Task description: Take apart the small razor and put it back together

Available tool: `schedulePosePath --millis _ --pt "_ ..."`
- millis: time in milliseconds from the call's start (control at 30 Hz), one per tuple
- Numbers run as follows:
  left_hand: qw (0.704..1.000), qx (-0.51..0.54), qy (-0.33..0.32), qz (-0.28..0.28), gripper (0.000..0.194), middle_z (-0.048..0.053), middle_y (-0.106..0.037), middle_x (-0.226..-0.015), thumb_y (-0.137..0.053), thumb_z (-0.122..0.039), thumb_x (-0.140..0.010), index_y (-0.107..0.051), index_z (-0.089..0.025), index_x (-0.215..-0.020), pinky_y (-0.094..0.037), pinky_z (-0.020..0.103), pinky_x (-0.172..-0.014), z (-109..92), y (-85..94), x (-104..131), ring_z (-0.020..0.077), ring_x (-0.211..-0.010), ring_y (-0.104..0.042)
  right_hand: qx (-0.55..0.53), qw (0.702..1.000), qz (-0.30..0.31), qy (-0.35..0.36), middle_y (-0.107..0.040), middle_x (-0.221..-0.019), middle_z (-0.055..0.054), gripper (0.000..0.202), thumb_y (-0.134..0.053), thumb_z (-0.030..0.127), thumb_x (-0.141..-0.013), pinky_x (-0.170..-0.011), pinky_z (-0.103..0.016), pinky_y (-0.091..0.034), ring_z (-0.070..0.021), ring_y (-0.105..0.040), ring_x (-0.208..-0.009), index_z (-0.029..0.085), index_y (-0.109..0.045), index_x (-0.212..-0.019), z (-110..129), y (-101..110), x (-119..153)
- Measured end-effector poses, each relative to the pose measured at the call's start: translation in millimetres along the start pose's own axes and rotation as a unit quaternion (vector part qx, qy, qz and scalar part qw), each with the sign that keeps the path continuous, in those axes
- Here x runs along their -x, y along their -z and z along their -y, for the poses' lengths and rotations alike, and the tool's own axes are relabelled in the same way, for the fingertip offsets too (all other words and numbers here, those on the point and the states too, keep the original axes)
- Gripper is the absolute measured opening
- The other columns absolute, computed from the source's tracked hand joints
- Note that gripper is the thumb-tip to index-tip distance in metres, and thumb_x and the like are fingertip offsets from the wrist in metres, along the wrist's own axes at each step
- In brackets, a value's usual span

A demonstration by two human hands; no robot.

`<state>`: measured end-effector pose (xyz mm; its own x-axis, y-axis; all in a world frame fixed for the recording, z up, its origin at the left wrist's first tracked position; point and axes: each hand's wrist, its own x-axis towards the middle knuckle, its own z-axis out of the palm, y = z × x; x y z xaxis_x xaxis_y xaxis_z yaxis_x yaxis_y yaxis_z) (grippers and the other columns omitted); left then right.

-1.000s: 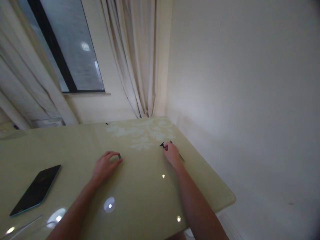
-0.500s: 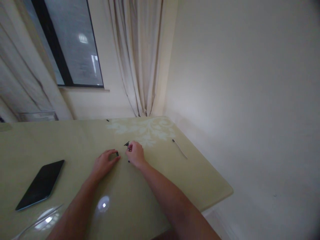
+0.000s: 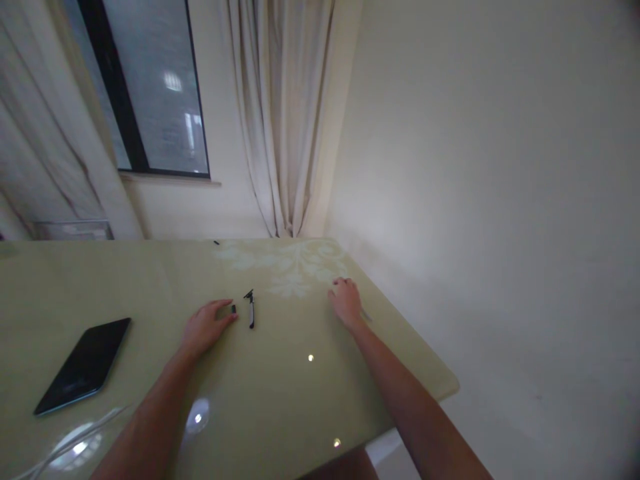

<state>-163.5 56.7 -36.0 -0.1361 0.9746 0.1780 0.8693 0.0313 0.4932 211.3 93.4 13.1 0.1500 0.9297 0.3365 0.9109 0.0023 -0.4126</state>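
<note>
My left hand [image 3: 206, 328] rests on the table at centre-left, thumb and forefinger closed round a small black piece [image 3: 233, 309]. Just right of it lies a razor [image 3: 251, 312] with a dark head at its far end and a grey-and-black handle; neither hand touches it. Over at the right side of the table, my right hand [image 3: 346, 301] is down with bent fingers over a thin white stick [image 3: 367, 314]. Only the stick's near end shows; its dark tip and the fingers' exact hold are hidden.
A black tablet [image 3: 84, 365] lies at the left. Near the lower left corner runs a pale cable [image 3: 75, 440]. Another small black piece [image 3: 216, 243] sits by the table's far edge. The wall [image 3: 475, 233] borders the table's right side; curtains [image 3: 280, 120] hang behind.
My right hand has let go of the razor, leaving it on the table, and moved right onto the thin white stick. The left hand stays at the small black piece.
</note>
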Motion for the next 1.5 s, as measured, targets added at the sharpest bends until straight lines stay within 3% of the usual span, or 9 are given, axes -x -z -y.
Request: schedulePosePath --millis 100,200,367,600,967,1133,1267,1400,1500 --pt "1.000 0.010 0.007 -0.003 0.057 0.017 -0.067 -0.139 -0.060 -0.047 -0.088 -0.066 -0.013 -0.133 -0.047 0.042 -0.108 -3 2.9 1 0.0339 -0.128 -0.062 0.026 0.999 -0.003 -0.040 -0.065 -0.115 -0.015 0.022 -0.067 0.019 -0.089 -0.094 -0.042 -0.043 -0.0351 -0.059 -0.120 0.028 -0.069 -0.109 -52 19 0" --pt "0.999 0.006 0.010 -0.043 0.048 0.016 -0.072 -0.130 -0.051 -0.047 -0.093 -0.070 -0.014 -0.123 -0.049 0.042 -0.103 -17 5.3 8 0.0336 -0.122 -0.065 0.018 0.999 0.027 -0.033 -0.068 -0.100 -0.010 0.027 -0.061 0.011 -0.089 -0.086 -0.038 -0.047 -0.0289 -0.067 -0.103 0.031 -0.069 -0.105 -54 15 8" --pt "0.995 -0.078 -0.012 -0.068 0.051 0.012 -0.076 -0.094 -0.036 -0.059 -0.099 -0.068 -0.021 -0.087 -0.052 0.041 -0.085 -63 2.5 34 0.0317 -0.093 -0.071 -0.058 0.992 0.090 0.074 -0.071 -0.102 -0.006 0.024 -0.060 0.008 -0.087 -0.084 -0.029 -0.047 -0.0192 -0.067 -0.093 0.020 -0.067 -0.107 40 -24 30" --pt "0.989 -0.145 0.005 0.018 0.044 0.013 -0.075 -0.092 -0.040 -0.059 -0.098 -0.061 -0.021 -0.094 -0.049 0.038 -0.075 -90 -8.6 53 0.0323 -0.089 -0.073 -0.094 0.986 0.107 0.088 -0.068 -0.113 -0.014 0.032 -0.056 0.008 -0.090 -0.080 -0.032 -0.048 -0.0241 -0.068 -0.097 0.018 -0.061 -0.120 142 -67 52" --pt "0.988 -0.144 0.056 0.027 0.037 0.012 -0.075 -0.089 -0.038 -0.044 -0.101 -0.061 -0.021 -0.085 -0.040 0.033 -0.064 -92 1.8 45 0.0288 -0.081 -0.071 -0.324 0.946 0.013 -0.003 -0.071 -0.089 -0.006 0.011 -0.061 0.021 -0.089 -0.077 -0.028 -0.046 -0.0184 -0.064 -0.083 0.018 -0.070 -0.093 122 -69 34" --pt "0.995 -0.037 -0.074 -0.052 0.032 0.003 -0.067 -0.075 -0.042 -0.045 -0.100 -0.054 -0.023 -0.080 -0.036 0.029 -0.063 -109 -4.6 61 0.0197 -0.069 -0.062 -0.460 0.858 0.207 0.098 -0.066 -0.074 -0.001 0.032 -0.059 0.045 -0.095 -0.067 -0.026 -0.044 -0.0152 -0.061 -0.070 0.018 -0.067 -0.079 95 -47 34" --pt "0.982 0.073 -0.174 0.007 0.034 0.001 -0.062 -0.071 -0.045 -0.046 -0.099 -0.055 -0.023 -0.077 -0.037 0.028 -0.065 -124 -20.1 70 0.0178 -0.066 -0.057 -0.569 0.781 0.236 0.100 -0.066 -0.082 -0.001 0.026 -0.063 0.043 -0.088 -0.068 -0.026 -0.046 -0.0150 -0.060 -0.075 0.018 -0.068 -0.092 72 -41 49" --pt "0.964 0.231 -0.131 0.027 0.045 0.001 -0.060 -0.069 -0.046 -0.058 -0.098 -0.063 -0.020 -0.080 -0.039 0.028 -0.062 -120 -14.1 65 0.0179 -0.065 -0.055 -0.630 0.744 0.219 0.044 -0.050 -0.065 0.005 0.023 -0.057 0.034 -0.085 -0.059 -0.024 -0.042 -0.0115 -0.048 -0.059 0.018 -0.068 -0.097 66 -33 53" --pt "0.934 0.352 -0.059 -0.003 0.051 0.003 -0.067 -0.089 -0.061 -0.063 -0.089 -0.068 -0.019 -0.115 -0.042 0.026 -0.063 -113 -0.7 61 0.0173 -0.072 -0.058 -0.626 0.727 0.280 0.045 -0.049 -0.063 0.006 0.019 -0.058 0.029 -0.082 -0.052 -0.022 -0.033 -0.0098 -0.043 -0.054 0.018 -0.069 -0.095 68 -28 53"
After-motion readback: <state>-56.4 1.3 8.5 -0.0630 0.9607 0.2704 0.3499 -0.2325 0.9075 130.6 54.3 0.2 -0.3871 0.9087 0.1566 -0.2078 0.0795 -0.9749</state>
